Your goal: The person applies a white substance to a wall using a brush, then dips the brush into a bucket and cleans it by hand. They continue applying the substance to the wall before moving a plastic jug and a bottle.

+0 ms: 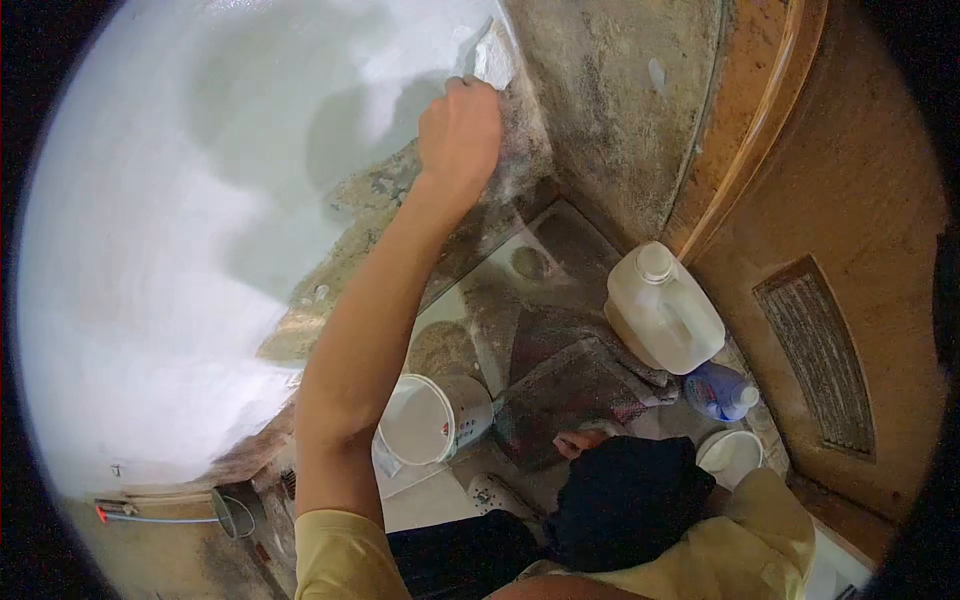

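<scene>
My left hand (461, 135) is reached up to the wall, its fingers curled closed near the corner. Right above the knuckles shows a rough white patch (493, 58); what the fingers hold is hidden. Smooth white coating covers most of the wall (130, 300), and a bare, stained brown strip (345, 245) runs along its lower edge by my forearm. My right hand (585, 441) shows only in part, low down beside my dark-clothed knee (630, 500), which hides the rest of it and most of the forearm.
Below my left arm stands a white bucket (450, 420). A whitish plastic jug (665, 315), a blue bottle (715, 390) and a small white tub (732, 455) line the right side. Dark mats (560, 390) cover part of the floor. Farther right is a brown door (740, 240) with a vent (820, 350).
</scene>
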The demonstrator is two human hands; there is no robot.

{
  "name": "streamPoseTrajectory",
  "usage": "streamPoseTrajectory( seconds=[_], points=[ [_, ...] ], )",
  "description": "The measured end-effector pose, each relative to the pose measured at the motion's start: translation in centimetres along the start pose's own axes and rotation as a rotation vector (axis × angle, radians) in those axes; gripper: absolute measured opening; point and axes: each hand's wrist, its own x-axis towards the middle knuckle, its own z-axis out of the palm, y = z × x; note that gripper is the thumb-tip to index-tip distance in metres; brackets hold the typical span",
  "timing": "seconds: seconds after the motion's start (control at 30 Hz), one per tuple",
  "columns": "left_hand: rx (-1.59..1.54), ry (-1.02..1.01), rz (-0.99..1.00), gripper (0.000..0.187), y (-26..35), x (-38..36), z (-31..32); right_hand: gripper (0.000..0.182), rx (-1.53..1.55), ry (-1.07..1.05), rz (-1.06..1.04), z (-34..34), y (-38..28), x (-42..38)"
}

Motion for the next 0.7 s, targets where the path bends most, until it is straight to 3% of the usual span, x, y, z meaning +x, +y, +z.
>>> streamPoseTrajectory(
  seconds=[0.23, 0.3, 0.33, 0.4, 0.57, 0.63, 0.7],
  points=[
    [0.036, 0.026, 0.053, 0.019, 0.1, 0.9, 0.3, 0.016, 0.014, -0.042, 0.010, 1.3, 0.2, 0.3],
    [0.008, 0.049, 0.036, 0.027, -0.3, 1.0, 0.8, 0.020, -0.199, 0.274, -0.180, 4.5, 2.7, 0.1],
    [0.010, 0.050, 0.034, 0.027, -0.4, 0.8, 0.9, 0.020, -0.199, 0.273, -0.182, 4.7, 3.1, 0.5],
    [0.011, 0.032, 0.002, 0.025, -0.6, 0.2, 0.8, 0.024, -0.059, 0.466, -0.344, 4.6, 3.3, 1.3],
    [0.027, 0.015, 0.005, 0.026, -1.4, -1.7, 0.7, 0.025, -0.055, 0.317, -0.168, 3.5, 1.8, 0.9],
    [0.021, 0.005, -0.013, 0.026, -1.9, -1.9, 0.6, 0.026, -0.088, 0.354, -0.154, 2.8, 1.2, 1.2],
    [0.009, -0.012, -0.039, 0.040, -2.2, -2.3, 0.0, 0.026, -0.120, 0.440, -0.170, 2.4, 1.0, 1.4]
  ],
)
